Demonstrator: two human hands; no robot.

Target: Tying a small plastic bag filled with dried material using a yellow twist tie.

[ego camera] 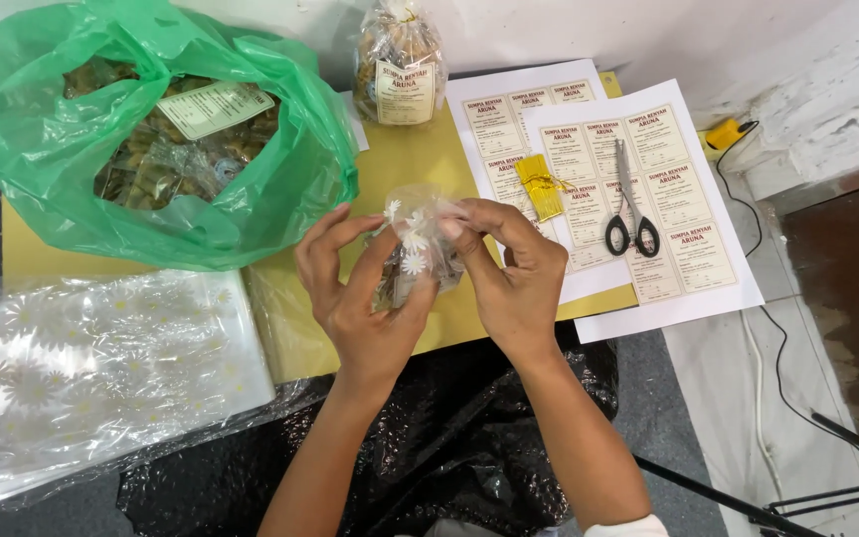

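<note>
So both hands are busy with one small clear bag (418,249) printed with white daisies, held up just above the yellow table (400,164) near its front edge. The left hand (360,293) cups it from below and the side with fingers closed around it, and the right hand (509,273) pinches the top of the same bag, fingertips pressed on the bunched plastic. Something brownish sits inside, hard to tell what exactly. Off to the left there's a big green plastic bag (151,139) gaping open, stuffed with more clear packets and a pale rectangular label lying on top. At the back edge, against the white wall, stands a finished packet (400,65), tied at the top with a cream label on its front. Right of the hands are two white label sheets (683,288), overlapping, each a grid of cream rectangular stickers, and the front one hangs over the table's right edge. Black-handled scissors (630,204) lie on that sheet, and a bundle of gold twist ties (541,186) sits just beside them. A stack of empty daisy-print bags (101,368) lies at lower left, sticking out past the table's front edge. Black plastic (449,438) spreads under the forearms. The only bare bit of table is the strip between the green bag and the sheets.
</note>
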